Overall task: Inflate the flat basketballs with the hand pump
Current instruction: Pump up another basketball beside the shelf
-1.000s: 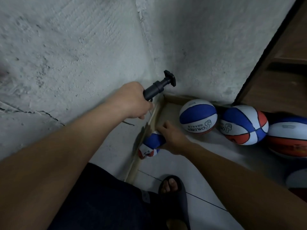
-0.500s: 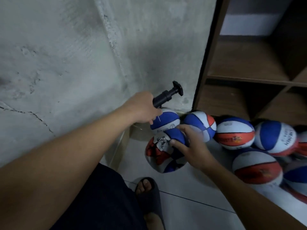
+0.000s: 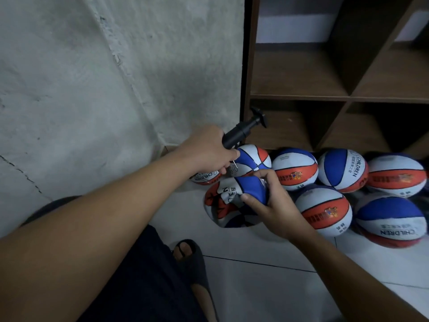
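My left hand (image 3: 209,152) grips the barrel of a black hand pump (image 3: 241,131), whose T-handle points up and right; its thin needle sticks out below my fist. My right hand (image 3: 269,201) holds a flat, crumpled blue, white and red basketball (image 3: 222,205) just above the floor, thumb pressed into its blue panel. The needle tip hangs a short way above the flat ball, apart from it.
Several inflated blue, white and orange basketballs (image 3: 294,168) lie on the tiled floor to the right, against a dark wooden shelf unit (image 3: 301,96). A rough grey wall (image 3: 92,89) stands at the left. My sandalled foot (image 3: 190,256) is below the balls.
My view has swung right, bringing the shelf and more balls into sight. My right hand lifted the flat ball from the wall corner up toward the pump in my left hand.
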`<state>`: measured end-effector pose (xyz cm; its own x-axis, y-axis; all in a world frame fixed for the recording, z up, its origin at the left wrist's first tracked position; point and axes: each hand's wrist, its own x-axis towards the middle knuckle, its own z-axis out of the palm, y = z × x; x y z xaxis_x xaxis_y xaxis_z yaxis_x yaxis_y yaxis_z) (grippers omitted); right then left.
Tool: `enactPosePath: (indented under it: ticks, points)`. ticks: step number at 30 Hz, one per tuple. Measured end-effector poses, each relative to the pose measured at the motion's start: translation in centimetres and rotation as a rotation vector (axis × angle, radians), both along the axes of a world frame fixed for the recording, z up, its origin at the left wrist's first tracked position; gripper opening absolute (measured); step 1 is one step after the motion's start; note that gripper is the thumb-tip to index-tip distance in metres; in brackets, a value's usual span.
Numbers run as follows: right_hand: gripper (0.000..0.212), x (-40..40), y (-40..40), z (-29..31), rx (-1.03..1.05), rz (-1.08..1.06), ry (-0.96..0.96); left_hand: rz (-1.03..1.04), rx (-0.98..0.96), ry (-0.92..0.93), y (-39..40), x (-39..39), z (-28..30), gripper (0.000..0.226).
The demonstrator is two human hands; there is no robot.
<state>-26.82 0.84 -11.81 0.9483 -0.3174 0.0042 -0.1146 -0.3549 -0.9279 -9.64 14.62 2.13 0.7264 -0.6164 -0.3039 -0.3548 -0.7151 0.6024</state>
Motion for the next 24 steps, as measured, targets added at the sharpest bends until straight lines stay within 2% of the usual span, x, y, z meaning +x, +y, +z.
enactPosePath:
  ticks: [6,12,17,24]
  points:
    - [0.049,-0.3,-0.7,0.6,0.048,-0.070,-0.027,0.004,-0.031,0.012,-0.7,-0.5,-0.5,0.018]
    - [0.083,0.1,0.4,1.0,0.221,-0.212,-0.063,0.033,-0.176,0.051,-1.3,-0.8,-1.7,0.019]
    - [0.088,0.7,1.0,1.9,0.265,-0.306,-0.098,0.002,-0.095,-0.101,-1.8,-0.6,-3.9,0.030]
    - [0.091,1.3,0.7,2.0,0.252,-0.235,-0.076,-0.026,-0.051,-0.165,-1.9,-0.1,-4.8,0.036]
